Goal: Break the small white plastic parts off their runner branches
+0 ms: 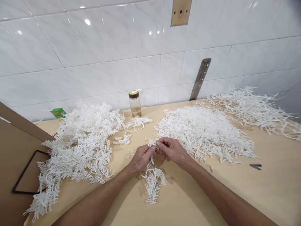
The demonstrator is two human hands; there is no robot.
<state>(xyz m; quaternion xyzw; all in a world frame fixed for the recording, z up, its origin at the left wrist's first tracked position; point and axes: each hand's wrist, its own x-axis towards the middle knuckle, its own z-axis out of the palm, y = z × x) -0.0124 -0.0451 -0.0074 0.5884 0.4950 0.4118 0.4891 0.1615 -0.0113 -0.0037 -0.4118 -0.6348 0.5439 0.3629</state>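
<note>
At the middle of the table, my left hand [141, 158] is closed round a white branching strand [154, 185], which hangs down below it toward the table's front. Just to its right, my right hand [172, 151] pinches at the upper end of the same strand, fingertips close to my left thumb. A large pile of white branching pieces [82, 144] lies to the left. Another pile [204, 131] spreads to the right of my hands. Between the piles, a few loose white pieces [123, 139] lie beyond my left hand.
A clear bottle [135, 105] with a dark lid stands near the tiled wall. Longer white strands [256, 108] lie at the back right. Small snips [255, 166] rest at the right. A green packet [58, 113] and a brown board [18, 163] are at the left.
</note>
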